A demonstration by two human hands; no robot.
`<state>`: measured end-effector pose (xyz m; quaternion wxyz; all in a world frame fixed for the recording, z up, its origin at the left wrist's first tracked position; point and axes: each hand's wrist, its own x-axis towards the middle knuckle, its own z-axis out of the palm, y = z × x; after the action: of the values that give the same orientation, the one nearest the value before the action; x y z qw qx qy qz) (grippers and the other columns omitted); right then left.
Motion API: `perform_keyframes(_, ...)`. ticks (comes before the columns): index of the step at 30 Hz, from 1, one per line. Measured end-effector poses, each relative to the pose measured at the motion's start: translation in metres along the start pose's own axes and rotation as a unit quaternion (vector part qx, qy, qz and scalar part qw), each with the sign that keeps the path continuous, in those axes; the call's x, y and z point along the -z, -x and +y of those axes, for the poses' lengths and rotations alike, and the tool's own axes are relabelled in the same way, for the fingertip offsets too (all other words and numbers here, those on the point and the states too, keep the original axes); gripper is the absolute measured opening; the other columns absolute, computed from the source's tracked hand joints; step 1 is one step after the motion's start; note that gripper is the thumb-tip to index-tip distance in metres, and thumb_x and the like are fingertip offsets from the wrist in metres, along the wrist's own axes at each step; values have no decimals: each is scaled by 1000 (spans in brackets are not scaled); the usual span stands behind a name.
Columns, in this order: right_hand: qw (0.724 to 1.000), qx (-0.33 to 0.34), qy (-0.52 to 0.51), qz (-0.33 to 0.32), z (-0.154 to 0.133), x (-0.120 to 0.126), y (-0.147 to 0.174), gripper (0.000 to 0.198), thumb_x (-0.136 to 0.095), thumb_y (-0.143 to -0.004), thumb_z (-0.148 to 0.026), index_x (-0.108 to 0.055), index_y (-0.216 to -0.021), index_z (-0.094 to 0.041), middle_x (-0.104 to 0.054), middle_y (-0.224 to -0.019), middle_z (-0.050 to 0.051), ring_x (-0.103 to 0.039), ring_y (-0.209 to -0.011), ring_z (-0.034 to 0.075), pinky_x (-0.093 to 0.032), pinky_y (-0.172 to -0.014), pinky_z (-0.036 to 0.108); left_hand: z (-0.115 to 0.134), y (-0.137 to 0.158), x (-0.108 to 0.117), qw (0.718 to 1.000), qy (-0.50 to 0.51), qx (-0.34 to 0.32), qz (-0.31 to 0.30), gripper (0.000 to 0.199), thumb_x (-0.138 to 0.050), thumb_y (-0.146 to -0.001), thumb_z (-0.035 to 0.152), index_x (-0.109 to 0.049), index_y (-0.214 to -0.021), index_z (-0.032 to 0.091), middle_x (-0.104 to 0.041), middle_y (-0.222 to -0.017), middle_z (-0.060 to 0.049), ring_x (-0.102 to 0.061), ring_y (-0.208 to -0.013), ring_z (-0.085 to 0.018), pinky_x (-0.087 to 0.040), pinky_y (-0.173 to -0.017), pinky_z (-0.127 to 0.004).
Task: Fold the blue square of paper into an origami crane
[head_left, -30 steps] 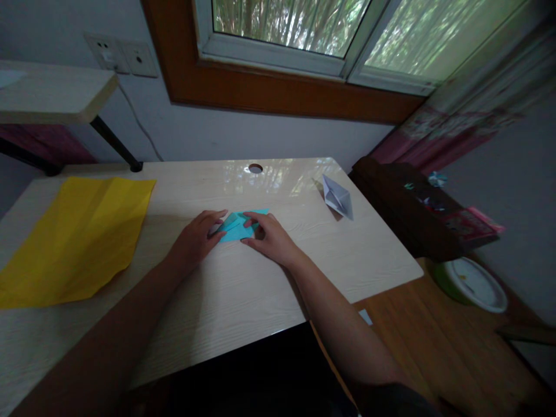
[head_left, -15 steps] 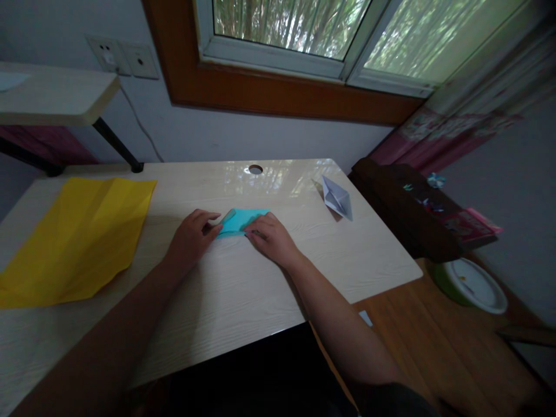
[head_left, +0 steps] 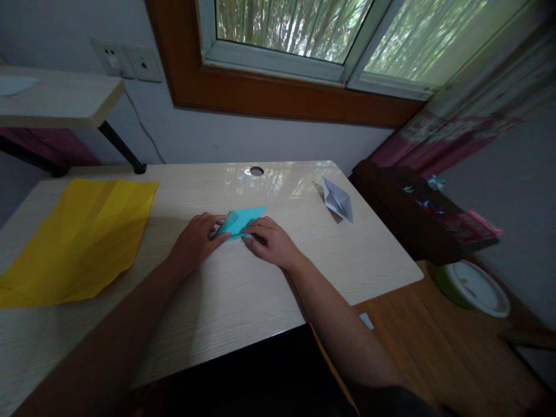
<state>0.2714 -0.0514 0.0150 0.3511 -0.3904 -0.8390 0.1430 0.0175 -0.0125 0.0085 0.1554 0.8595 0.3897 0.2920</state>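
Note:
A small folded sheet of turquoise paper (head_left: pixel 244 218) lies on the pale wood-grain desk (head_left: pixel 243 301) between my two hands. My left hand (head_left: pixel 200 236) grips its left end, thumb on the near side and fingers behind, where a folded flap shows. At the near edge, my right hand (head_left: pixel 270 238) pinches the paper between thumb and fingers, and a narrow strip there stands slightly raised. Part of the paper is covered by the fingers of both hands.
A large creased yellow sheet (head_left: pixel 87 243) covers the desk's left side. Toward the back right sits a white folded paper boat (head_left: pixel 337 200). A cable hole (head_left: pixel 256 171) is near the back edge. A raised shelf (head_left: pixel 56 98) overhangs the left rear; a green-and-white tub (head_left: pixel 473 286) stands on the floor.
My left hand has moved slightly right and closed further onto the paper's end. The turquoise paper has tilted a little, and its near edge has lifted under my right fingers.

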Motion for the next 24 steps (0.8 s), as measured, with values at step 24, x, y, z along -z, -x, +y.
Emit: perform_keyframes(24,999,-47,-4,17,-2,1,-2,23,-58,-102,-37,-72,-94,-21,-72,-91,5,-63,-91,20,-48,-86,35,-5,0,1,994,105,4,-17,35,-68,-94,38,-66,-127,26,-63,-115,-7,-62,-95,-21,-55,-88,-39)
